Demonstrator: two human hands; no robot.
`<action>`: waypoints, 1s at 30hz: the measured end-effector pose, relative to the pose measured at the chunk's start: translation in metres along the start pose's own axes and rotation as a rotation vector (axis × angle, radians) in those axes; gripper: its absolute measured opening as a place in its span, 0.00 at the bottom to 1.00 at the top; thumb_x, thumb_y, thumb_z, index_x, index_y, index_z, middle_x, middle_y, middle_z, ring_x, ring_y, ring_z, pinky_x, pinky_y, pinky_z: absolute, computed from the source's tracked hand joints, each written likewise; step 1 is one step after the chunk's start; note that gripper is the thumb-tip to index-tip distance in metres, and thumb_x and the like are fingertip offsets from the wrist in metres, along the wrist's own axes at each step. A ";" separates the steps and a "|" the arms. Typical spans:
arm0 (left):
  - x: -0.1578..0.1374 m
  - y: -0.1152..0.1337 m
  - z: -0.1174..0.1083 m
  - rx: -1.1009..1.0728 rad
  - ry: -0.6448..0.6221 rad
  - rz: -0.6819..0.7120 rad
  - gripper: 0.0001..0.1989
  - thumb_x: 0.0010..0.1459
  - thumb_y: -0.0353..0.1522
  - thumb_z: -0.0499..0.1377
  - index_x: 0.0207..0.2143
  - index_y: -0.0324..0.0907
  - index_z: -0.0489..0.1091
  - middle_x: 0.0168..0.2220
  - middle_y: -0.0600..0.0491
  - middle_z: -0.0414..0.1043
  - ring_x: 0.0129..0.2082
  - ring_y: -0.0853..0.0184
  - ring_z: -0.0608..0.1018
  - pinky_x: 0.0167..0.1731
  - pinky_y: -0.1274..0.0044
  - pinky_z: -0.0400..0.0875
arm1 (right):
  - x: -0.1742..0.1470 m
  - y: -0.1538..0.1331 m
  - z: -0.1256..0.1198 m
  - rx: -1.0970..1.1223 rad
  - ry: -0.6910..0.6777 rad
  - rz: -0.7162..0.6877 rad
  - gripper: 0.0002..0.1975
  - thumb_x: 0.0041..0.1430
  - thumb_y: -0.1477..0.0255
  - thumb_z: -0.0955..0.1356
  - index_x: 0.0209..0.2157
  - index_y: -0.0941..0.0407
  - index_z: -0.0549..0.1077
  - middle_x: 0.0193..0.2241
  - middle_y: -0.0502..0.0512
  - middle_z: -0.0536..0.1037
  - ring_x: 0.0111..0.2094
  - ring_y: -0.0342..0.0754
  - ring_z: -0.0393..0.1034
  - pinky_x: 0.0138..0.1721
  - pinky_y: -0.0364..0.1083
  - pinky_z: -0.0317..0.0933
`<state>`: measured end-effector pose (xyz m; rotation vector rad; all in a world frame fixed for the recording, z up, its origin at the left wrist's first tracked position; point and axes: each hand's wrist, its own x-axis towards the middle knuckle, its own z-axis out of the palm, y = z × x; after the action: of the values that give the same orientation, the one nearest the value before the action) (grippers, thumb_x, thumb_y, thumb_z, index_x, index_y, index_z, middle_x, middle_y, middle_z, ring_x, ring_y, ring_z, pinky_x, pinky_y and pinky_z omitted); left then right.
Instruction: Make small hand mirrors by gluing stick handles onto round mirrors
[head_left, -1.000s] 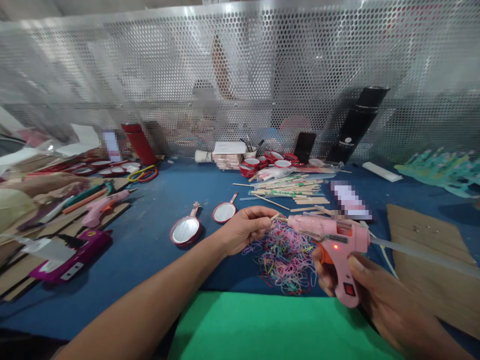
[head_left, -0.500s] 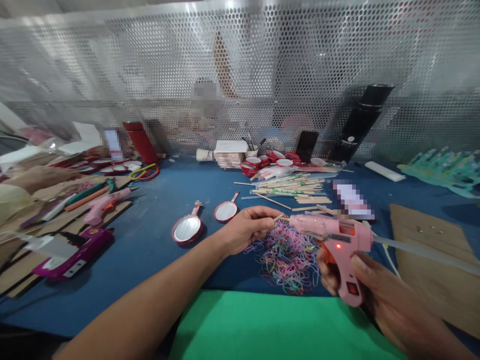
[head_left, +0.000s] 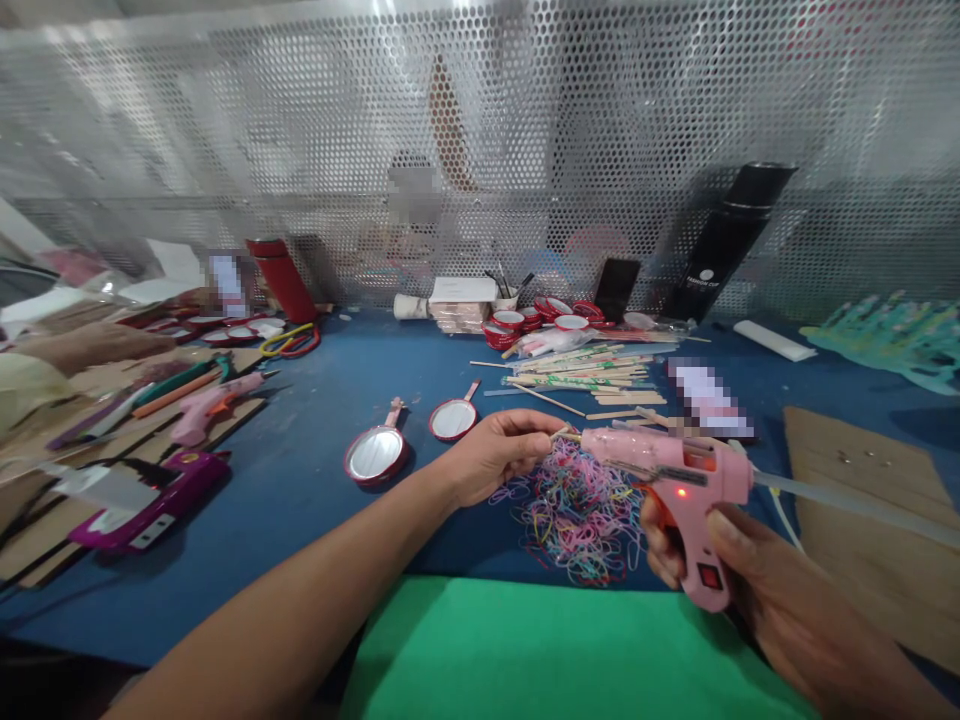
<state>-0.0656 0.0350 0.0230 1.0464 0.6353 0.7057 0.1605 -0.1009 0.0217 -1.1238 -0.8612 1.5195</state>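
My right hand (head_left: 742, 570) grips a pink glue gun (head_left: 667, 465) by its handle, fingers at the orange trigger; a red light glows on its side and a clear glue stick (head_left: 847, 500) runs out of its back. My left hand (head_left: 502, 455) is closed in a pinch at the gun's nozzle, on a small pale piece that I cannot make out. Beneath both hands lies a tangled heap of coloured rubber bands (head_left: 581, 510). Left of my left hand rest two red-rimmed round pieces with short handles, one larger (head_left: 375, 455) and one smaller (head_left: 452, 418).
Wooden sticks (head_left: 585, 370) and red-rimmed rounds (head_left: 510, 320) lie behind my hands. A black bottle (head_left: 727, 240) leans at the back right, near a phone (head_left: 709, 395) and cardboard (head_left: 862, 500). To the left are a purple power strip (head_left: 154, 500), another pink glue gun (head_left: 214, 405) and another person's hand (head_left: 112, 345).
Hardly anything differs. The view has shifted slightly, and both hands keep the same hold, with the nozzle still at my left fingertips.
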 end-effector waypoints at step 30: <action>0.000 0.001 0.001 0.027 0.007 -0.003 0.17 0.43 0.37 0.70 0.36 0.41 0.78 0.24 0.56 0.67 0.21 0.78 0.55 0.21 0.78 0.43 | 0.002 0.000 -0.004 -0.016 0.020 -0.012 0.21 0.52 0.52 0.71 0.37 0.54 0.77 0.34 0.59 0.77 0.29 0.47 0.70 0.28 0.45 0.69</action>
<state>-0.0654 0.0350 0.0242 1.0684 0.6539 0.6999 0.1644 -0.0987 0.0199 -1.1420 -0.8660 1.4914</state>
